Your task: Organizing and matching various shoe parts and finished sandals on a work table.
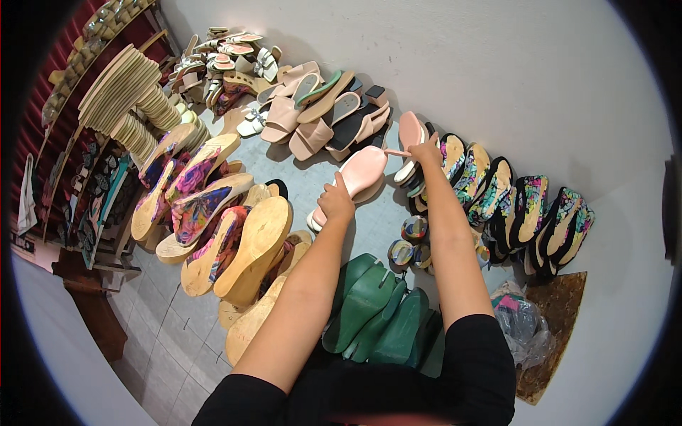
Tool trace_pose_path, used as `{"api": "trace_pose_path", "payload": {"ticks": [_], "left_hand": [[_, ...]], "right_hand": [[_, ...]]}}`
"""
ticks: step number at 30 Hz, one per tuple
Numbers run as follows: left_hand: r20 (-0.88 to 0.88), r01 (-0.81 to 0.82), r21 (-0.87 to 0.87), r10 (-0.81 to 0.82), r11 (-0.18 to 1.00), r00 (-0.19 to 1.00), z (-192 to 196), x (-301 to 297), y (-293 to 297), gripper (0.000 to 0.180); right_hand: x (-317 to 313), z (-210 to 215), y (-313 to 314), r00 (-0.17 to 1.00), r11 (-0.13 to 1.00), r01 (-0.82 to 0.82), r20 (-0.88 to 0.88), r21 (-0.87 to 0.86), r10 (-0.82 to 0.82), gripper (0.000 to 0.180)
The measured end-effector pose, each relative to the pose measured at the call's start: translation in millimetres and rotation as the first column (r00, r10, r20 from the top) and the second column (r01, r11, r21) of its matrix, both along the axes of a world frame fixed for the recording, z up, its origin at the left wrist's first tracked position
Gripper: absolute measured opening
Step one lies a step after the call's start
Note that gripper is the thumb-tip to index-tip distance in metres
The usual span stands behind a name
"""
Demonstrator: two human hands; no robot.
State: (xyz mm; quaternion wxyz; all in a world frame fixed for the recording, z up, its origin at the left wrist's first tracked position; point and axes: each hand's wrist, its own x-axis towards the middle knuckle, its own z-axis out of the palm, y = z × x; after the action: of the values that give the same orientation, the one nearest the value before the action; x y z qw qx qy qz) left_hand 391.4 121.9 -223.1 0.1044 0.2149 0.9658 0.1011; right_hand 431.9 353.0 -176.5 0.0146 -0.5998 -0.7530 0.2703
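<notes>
Pink sole [357, 172] sits near the middle of the view, held up over the grey floor [312, 177]. The left hand [335, 202] grips its near end, at about 7 o'clock from the sole. The right hand [426, 150] is at 3 o'clock from it and pinches a thin pink strap [398, 153] that reaches to the sole's far end.

Bare floor shows only in a small patch at 10 o'clock from the sole. Wooden wedges [245, 245] crowd the left side. Beige sandals [312, 117] lean on the wall at 12 o'clock. Flowery black sandals [511, 206] line the wall to the right. Green shoe forms [373, 309] lie at 6 o'clock, between the arms.

The right arm hides part of the flowery row. A clear bag [522, 323] at 4 o'clock is crumpled, and what is inside is hard to make out. The far pile at 11 o'clock is too small to tell apart.
</notes>
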Motion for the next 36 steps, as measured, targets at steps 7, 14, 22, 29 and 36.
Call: {"api": "trace_pose_path", "payload": {"ticks": [7,14,22,29,36], "left_hand": [[0.116,0.009,0.062,-0.016,0.998,0.993,10,-5,5,0.078],[-0.018,-0.056,0.008,0.056,0.998,0.998,2,3,9,0.078],[-0.076,-0.076,-0.004,0.076,0.997,0.994,-9,0,12,0.080],[-0.044,-0.066,0.000,0.066,0.998,0.997,-3,7,14,0.081],[-0.050,-0.086,0.008,0.086,0.996,0.995,1,4,10,0.082]], "right_hand": [[16,-25,45,0.980,0.979,-0.200,0.026,0.041,0.199,0.104],[0,-12,-14,0.996,0.975,0.001,0.090,0.224,-0.022,0.090],[-21,-11,-9,0.976,0.994,0.069,0.199,0.087,-0.085,0.104],[-38,-16,8,0.864,0.999,0.035,0.502,0.025,-0.042,0.107],[-15,-34,-5,0.939,0.972,-0.080,0.344,0.222,-0.001,0.110]]}}
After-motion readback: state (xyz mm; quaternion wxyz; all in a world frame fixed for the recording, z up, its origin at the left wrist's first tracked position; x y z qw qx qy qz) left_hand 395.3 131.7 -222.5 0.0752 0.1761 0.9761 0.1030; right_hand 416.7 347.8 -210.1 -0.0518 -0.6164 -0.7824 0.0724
